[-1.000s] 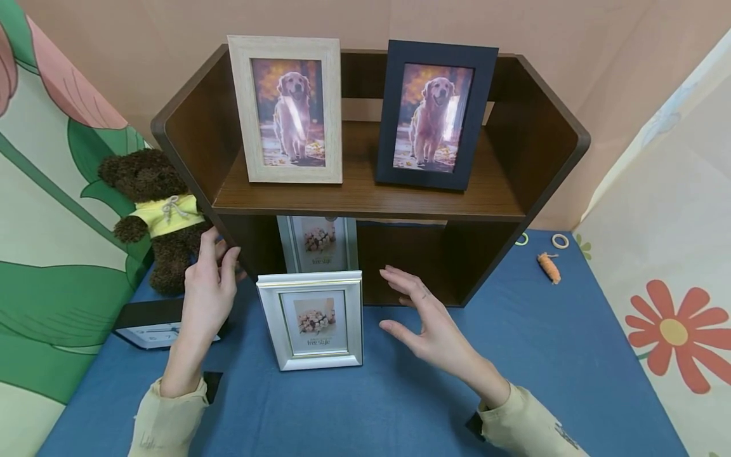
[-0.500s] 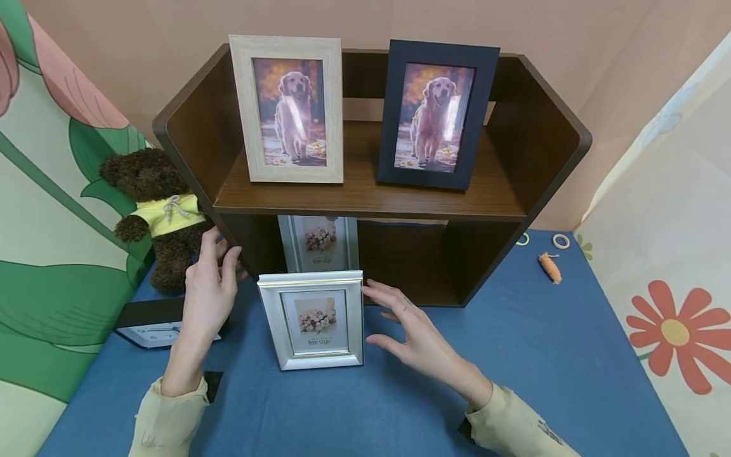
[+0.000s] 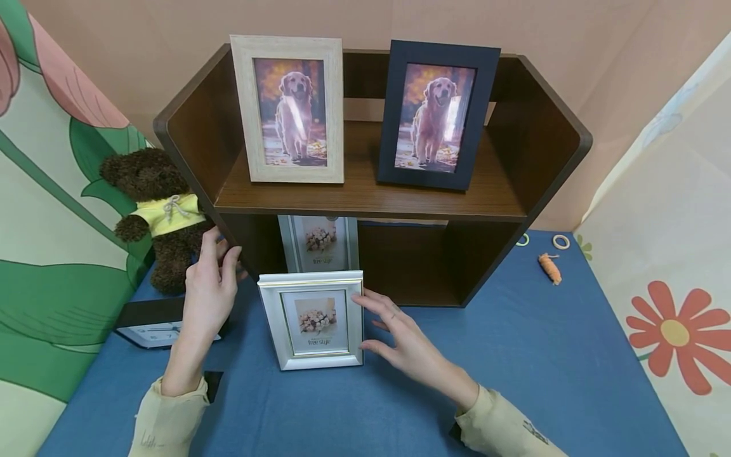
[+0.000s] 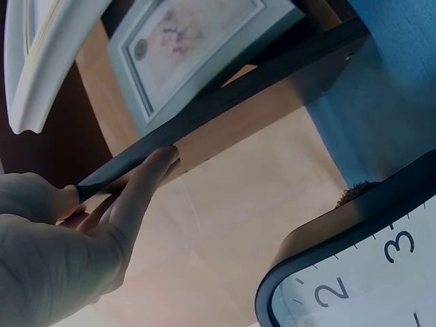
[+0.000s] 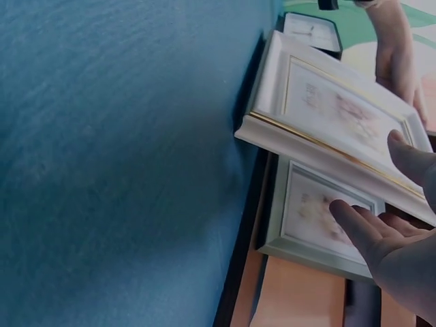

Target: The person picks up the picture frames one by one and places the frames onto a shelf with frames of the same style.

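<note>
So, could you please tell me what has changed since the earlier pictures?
The right hand moved left to the silver frame; in the head view its index fingertip overlaps the right edge, but a grip isn't clear. The left hand stayed on the left side of the shelf; the frame stayed put.

My left hand (image 3: 210, 282) pinches between thumb and fingers, my right hand (image 3: 408, 337) points inward, its thumb parted from its relaxed fingers
</note>
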Demonstrator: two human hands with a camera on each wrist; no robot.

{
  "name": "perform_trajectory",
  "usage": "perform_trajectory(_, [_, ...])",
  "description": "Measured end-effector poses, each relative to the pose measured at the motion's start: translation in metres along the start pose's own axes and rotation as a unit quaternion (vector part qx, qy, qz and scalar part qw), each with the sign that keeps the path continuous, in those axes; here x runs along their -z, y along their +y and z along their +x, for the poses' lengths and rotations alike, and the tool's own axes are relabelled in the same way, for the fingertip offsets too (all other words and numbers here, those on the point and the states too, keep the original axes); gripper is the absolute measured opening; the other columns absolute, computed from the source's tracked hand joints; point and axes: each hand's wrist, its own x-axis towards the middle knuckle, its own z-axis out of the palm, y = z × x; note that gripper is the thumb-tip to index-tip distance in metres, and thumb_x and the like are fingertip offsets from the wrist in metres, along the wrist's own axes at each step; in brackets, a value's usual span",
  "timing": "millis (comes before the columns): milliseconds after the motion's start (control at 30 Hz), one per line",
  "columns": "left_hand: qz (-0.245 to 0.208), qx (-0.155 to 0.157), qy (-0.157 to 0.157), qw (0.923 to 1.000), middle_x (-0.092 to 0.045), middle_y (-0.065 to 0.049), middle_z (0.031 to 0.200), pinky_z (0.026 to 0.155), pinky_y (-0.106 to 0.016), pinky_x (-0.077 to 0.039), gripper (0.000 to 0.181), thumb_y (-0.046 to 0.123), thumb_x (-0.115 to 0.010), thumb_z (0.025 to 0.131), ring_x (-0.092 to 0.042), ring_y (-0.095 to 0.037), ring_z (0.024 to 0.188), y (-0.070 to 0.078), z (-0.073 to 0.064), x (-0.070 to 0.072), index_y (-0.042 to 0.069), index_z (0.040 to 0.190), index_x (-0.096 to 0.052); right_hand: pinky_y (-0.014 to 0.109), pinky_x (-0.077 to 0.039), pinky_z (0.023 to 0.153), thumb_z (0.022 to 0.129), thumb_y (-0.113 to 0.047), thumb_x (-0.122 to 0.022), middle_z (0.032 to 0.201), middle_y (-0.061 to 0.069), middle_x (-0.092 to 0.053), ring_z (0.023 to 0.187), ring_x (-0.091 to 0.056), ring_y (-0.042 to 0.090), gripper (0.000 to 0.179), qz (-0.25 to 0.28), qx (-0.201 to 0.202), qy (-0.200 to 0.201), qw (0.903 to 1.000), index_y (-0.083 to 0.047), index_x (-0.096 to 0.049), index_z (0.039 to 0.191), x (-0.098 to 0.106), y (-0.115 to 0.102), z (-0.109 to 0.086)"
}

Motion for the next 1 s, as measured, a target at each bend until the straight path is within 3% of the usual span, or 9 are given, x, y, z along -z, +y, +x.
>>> perform_trajectory(600, [-0.004,0.006,-0.004,1.0000,-0.067,-0.033,0.133,0.072,0.004,-0.043,0.038,0.001,-0.051,0.113,-0.075,-0.047,0.089,0.000,-0.001,0.001,-0.003,0.150,-0.045,0.044,-0.060,0.101,0.091,0.010,-0.080,0.163,0.017,-0.045,0.142,-0.053,0.038,0.085,0.017,-0.003,0.008,0.9998,-0.015,-0.042,0.163,-0.017,0.009,0.000])
perform_trajectory(1000, [-0.006,0.002,-0.001,1.0000,-0.067,-0.034,0.132,0.072,0.004,-0.043,0.037,0.001,-0.051,0.113,-0.075,-0.048,0.086,-0.001,0.000,0.001,-0.004,0.149,-0.045,0.036,-0.064,0.092,0.091,0.011,-0.079,0.150,0.013,-0.058,0.120,-0.068,0.033,0.079,-0.006,-0.002,0.044,0.9990,-0.018,-0.049,0.159,-0.023,0.010,0.002])
